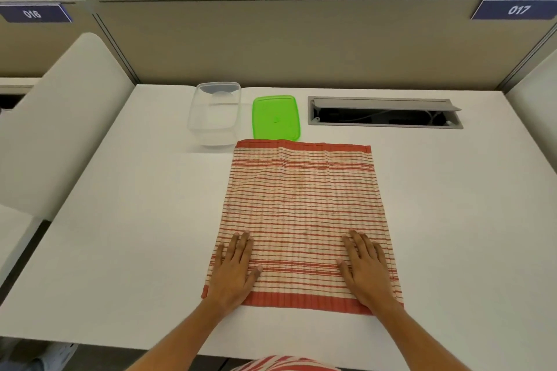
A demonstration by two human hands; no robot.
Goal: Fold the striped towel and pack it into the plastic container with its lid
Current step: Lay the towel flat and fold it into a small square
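Your left hand point(233, 269) and right hand point(366, 266), fingers straight, flat on the towel's point(301, 205) near corners.

You lose both forearms and a striped cloth point(286, 364) at the bottom edge; the cable hatch point(382, 117) interior stays dark.

The white desk point(135, 220) carries a striped towel point(304, 214) spread flat from mid-desk to the near edge; toward the far edge stand a clear container point(214, 117), seemingly empty, and a green lid point(275, 118).
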